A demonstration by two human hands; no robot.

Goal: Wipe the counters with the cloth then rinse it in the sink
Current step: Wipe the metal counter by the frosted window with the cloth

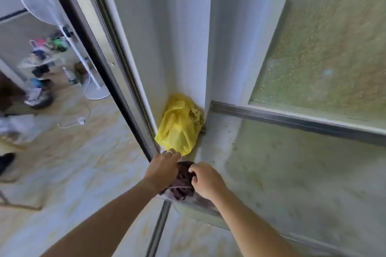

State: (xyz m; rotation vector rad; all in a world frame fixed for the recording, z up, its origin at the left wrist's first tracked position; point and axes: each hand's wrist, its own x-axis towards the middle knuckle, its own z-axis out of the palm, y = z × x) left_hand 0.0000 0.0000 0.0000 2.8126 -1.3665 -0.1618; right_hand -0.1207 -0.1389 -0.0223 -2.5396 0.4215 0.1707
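Both hands are down in the corner by the sliding door track, and between them sits the cloth (183, 181), a dark, reddish-brown bunched rag with a pale stripe across it. It lies on the floor at the foot of the white wall, just in front of the yellow plastic bag (179, 125). The left hand (164, 170) comes in from the left, fingers curled down over the cloth's near-left edge; a ring shows on one finger, and the fingertips touch the bag's lower edge. The right hand (205, 179) closes on the cloth's right side, thumb and fingers bent in a pinch on the fabric.

One bag, one cloth, two hands. The bag carries dark print on its right face, but it is too crumpled and blurred to read. It is wedged into the corner where the two white wall faces meet.

To the right, a frosted glass panel (321, 52) in a grey metal frame stands above a speckled, stained floor (292, 173). To the left, beyond the dark door frame (100, 64), a white standing fan (41, 2) rises over a wooden floor, its cable trailing to a white plug, with a cluttered low rack (39, 64) beside it.
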